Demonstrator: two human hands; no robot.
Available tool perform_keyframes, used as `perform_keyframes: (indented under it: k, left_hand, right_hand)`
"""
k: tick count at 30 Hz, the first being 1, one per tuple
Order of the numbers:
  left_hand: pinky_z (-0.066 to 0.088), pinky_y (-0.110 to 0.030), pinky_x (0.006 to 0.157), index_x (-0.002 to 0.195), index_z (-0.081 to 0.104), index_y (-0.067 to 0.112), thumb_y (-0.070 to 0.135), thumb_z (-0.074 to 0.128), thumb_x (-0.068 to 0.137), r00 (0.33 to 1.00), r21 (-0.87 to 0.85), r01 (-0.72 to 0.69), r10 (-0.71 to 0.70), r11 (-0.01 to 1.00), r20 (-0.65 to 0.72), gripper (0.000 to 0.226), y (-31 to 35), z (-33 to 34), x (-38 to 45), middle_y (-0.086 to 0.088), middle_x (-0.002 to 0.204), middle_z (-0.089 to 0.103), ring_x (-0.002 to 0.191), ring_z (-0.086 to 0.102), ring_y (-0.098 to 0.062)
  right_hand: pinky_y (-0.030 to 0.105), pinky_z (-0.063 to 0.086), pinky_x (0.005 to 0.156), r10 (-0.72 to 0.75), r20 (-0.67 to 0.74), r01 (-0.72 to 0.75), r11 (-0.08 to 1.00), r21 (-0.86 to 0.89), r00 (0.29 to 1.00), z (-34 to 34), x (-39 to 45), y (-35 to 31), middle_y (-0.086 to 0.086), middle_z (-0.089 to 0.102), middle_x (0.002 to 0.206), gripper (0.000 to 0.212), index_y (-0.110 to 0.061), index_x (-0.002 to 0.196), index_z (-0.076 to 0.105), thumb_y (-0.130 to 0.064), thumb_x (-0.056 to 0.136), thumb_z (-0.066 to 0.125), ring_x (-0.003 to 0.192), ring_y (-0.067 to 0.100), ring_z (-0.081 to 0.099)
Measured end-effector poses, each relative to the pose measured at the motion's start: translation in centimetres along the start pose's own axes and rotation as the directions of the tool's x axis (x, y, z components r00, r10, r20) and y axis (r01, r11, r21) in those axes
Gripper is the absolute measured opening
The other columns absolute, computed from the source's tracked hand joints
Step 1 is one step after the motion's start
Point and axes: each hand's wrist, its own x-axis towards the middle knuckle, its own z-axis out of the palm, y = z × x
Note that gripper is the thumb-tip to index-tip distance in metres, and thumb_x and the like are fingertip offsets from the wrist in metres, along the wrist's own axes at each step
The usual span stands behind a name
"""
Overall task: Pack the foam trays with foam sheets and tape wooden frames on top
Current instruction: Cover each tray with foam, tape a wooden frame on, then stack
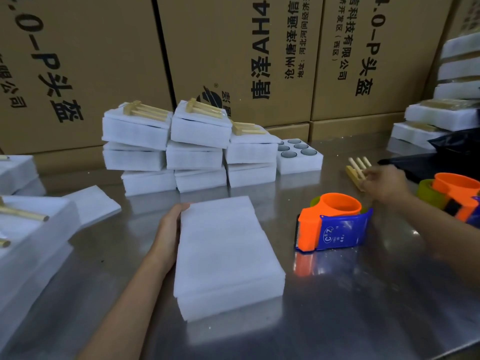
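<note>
- Resting on a shiny metal table [337,320], a white foam tray [228,255] covered by a foam sheet lies in the middle foreground, its long side running away from the camera.
- The left hand [168,229] lies flat along the tray's left edge, fingers straight and touching the foam, thumb near the far corner.
- The right hand [384,183] reaches to the right rear and is blurred; its fingers sit on a wooden frame [357,168] with 3 pegs, but I cannot tell whether they pinch it or only touch it.
- An orange and blue tape dispenser [332,224] stands on the table just right of the tray, between the tray and the right forearm.
- A 2nd tape dispenser [454,196] sits at the right edge, beside a black bag [452,152].
- Behind the tray, stacks of packed trays [192,149] stand 3 high, the top ones carrying wooden frames; an open tray with 6 round holes [298,157] adjoins them.
- Cardboard boxes [233,48] with printed lettering form the back wall.
- More foam trays [26,229] lie at the left.
</note>
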Motion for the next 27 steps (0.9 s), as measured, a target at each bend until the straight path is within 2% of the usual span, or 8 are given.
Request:
perform_keyframes:
  k: [4,8,12,15,17,21,24,27]
  left_hand:
    - [0.048,-0.023,0.046,0.060,0.073,0.019,0.034,0.056,0.087,1.000,-0.017,0.017,-0.017,1.000,0.000,0.035,0.2,0.4,-0.6,-0.002,0.060,0.065,0.050,0.062,-0.018]
    - [0.047,-0.023,0.047,0.063,0.072,0.019,0.031,0.055,0.090,0.999,-0.037,-0.030,0.028,0.999,-0.039,0.035,0.2,0.4,-1.0,-0.001,0.059,0.065,0.051,0.061,-0.018]
    - [0.051,-0.025,0.054,0.063,0.076,0.019,0.029,0.052,0.092,0.995,-0.063,-0.073,0.068,0.995,-0.072,0.040,0.4,0.8,-2.0,0.000,0.064,0.069,0.056,0.065,-0.014]
    - [0.050,-0.034,0.085,0.093,0.073,0.013,0.028,0.046,0.094,0.986,-0.093,-0.111,0.098,0.990,-0.134,0.031,0.9,0.6,-2.5,-0.004,0.090,0.074,0.087,0.066,-0.021]
    - [0.047,-0.031,0.085,0.100,0.068,0.014,0.028,0.041,0.098,0.978,-0.072,-0.144,0.131,0.987,-0.161,0.030,1.0,0.4,-3.0,0.000,0.092,0.074,0.092,0.063,-0.020]
    - [0.053,-0.032,0.082,0.090,0.078,0.017,0.032,0.046,0.096,0.992,-0.057,-0.085,0.079,0.995,-0.097,0.036,0.8,0.2,-3.9,-0.003,0.095,0.077,0.089,0.070,-0.017]
    - [0.049,-0.047,0.100,0.126,0.063,0.007,0.027,0.056,0.094,0.997,-0.022,-0.058,0.057,0.998,-0.050,0.038,0.9,0.2,-4.2,-0.021,0.124,0.065,0.113,0.063,-0.035]
    - [0.057,-0.028,0.080,0.127,0.058,0.017,0.016,0.066,0.089,0.985,0.131,-0.125,0.138,0.984,-0.101,0.039,0.9,0.3,-4.2,-0.006,0.120,0.069,0.099,0.070,-0.015]
  right_hand:
    - [0.038,0.050,0.092,-0.303,-0.081,0.311,0.944,0.114,0.949,-2.8,-3.2,-6.7,0.014,0.073,0.109,0.029,-0.009,0.116,0.072,-0.010,0.087,0.070,0.106,0.025,0.065]
    - [0.026,0.043,0.072,-0.591,-0.031,0.586,0.789,0.183,0.806,-3.7,-10.2,-13.6,0.002,0.076,0.086,0.019,-0.017,0.102,0.079,-0.009,0.086,0.071,0.076,-0.002,0.062]
    - [0.036,0.049,0.084,-0.803,0.191,0.787,0.593,0.169,0.564,-1.4,-17.4,-17.0,-0.001,0.071,0.106,0.029,-0.026,0.116,0.073,-0.013,0.092,0.063,0.103,0.017,0.062]
    - [0.037,0.051,0.087,-0.793,0.325,0.814,0.571,0.103,0.515,1.1,-20.5,-18.1,-0.001,0.064,0.116,0.036,-0.033,0.127,0.065,-0.019,0.097,0.053,0.111,0.022,0.058]
    - [0.040,0.052,0.083,-0.777,0.398,0.835,0.548,0.046,0.488,2.2,-21.7,-18.4,0.003,0.065,0.113,0.032,-0.026,0.123,0.066,-0.020,0.097,0.048,0.107,0.025,0.059]
    - [0.039,0.052,0.081,-0.784,0.386,0.831,0.552,0.075,0.486,2.4,-22.5,-18.4,0.000,0.068,0.107,0.028,-0.019,0.112,0.068,-0.027,0.093,0.051,0.104,0.021,0.059]
    - [0.031,0.050,0.083,-0.766,0.305,0.758,0.629,0.171,0.566,1.3,-22.1,-18.0,-0.006,0.069,0.110,0.033,-0.034,0.119,0.068,-0.042,0.091,0.053,0.107,0.016,0.059]
    - [0.033,0.050,0.080,-0.698,0.143,0.690,0.716,0.106,0.702,0.4,-19.6,-16.5,-0.004,0.071,0.109,0.030,-0.036,0.113,0.070,-0.044,0.090,0.053,0.104,0.018,0.061]
